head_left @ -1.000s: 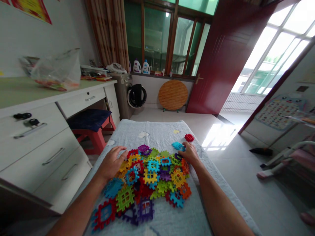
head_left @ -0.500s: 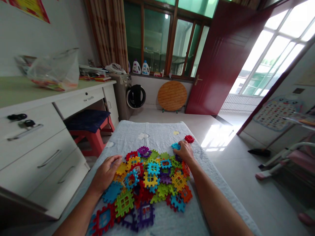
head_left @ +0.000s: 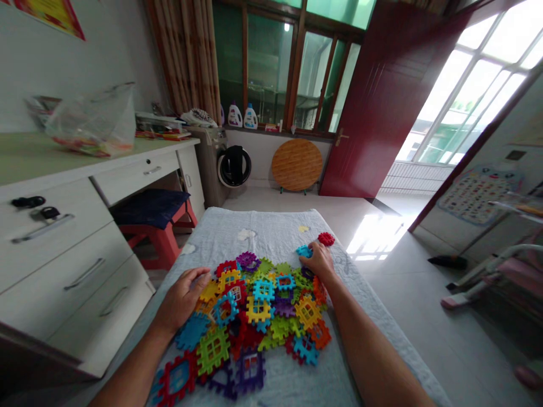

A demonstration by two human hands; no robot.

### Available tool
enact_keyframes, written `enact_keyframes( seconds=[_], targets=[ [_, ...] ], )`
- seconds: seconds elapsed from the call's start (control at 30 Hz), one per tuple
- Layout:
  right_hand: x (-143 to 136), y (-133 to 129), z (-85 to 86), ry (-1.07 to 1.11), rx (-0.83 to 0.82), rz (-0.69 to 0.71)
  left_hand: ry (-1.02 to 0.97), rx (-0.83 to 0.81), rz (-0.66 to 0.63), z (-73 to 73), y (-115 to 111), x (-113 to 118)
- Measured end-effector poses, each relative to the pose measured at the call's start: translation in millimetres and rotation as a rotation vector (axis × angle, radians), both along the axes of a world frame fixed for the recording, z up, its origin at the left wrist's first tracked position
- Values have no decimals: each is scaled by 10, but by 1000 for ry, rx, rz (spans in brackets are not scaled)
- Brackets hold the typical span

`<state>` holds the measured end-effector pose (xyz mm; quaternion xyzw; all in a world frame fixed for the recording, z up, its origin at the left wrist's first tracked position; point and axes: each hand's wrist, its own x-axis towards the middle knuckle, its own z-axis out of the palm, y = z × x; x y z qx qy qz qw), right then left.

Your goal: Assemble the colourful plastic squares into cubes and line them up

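A spread pile of colourful plastic interlocking tiles with toothed edges lies on the cloth-covered table. At the pile's far right, my right hand pinches a blue interlocking tile between thumb and fingers, low over the cloth. Just beyond it lies a red interlocking tile, apart from the rest. My left hand rests along the pile's left side, fingers loosely bent and thumb apart, holding nothing. Nearest to it are yellow tiles and a solid blue tile. A yellow window tile sits mid-pile.
On the left stands a white desk with drawers, and a red stool with a dark cushion beside it. A washing machine, a round wooden board and a dark red door are beyond the table.
Almost nothing differs. The right hand stays on the blue tile, which has shifted very slightly; the left hand keeps its place beside the pile.
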<state>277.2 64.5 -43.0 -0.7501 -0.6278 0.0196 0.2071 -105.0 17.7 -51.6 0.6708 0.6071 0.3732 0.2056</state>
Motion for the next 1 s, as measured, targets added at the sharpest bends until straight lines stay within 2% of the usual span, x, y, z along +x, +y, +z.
enact_keyframes(
  seconds=[0.13,0.27,0.43,0.6,0.8,1.0],
  targets=[
    [5,7,-8,9,13,-3,-4,4,-1,-21,7,-21],
    [49,40,23,13,35,-74,8,20,0,-14,5,-23],
    [119,202,115,-41,39,-162,29,43,4,-5,9,-13],
    [71,369,178,-140,-12,-204,38,34,-7,-19,9,-26],
    [81,421,227,-259,-142,-128,40,43,-7,-25,6,-27],
    [415,618,482,-246,-86,-13,53,19,-8,-25,14,-23]
  ],
)
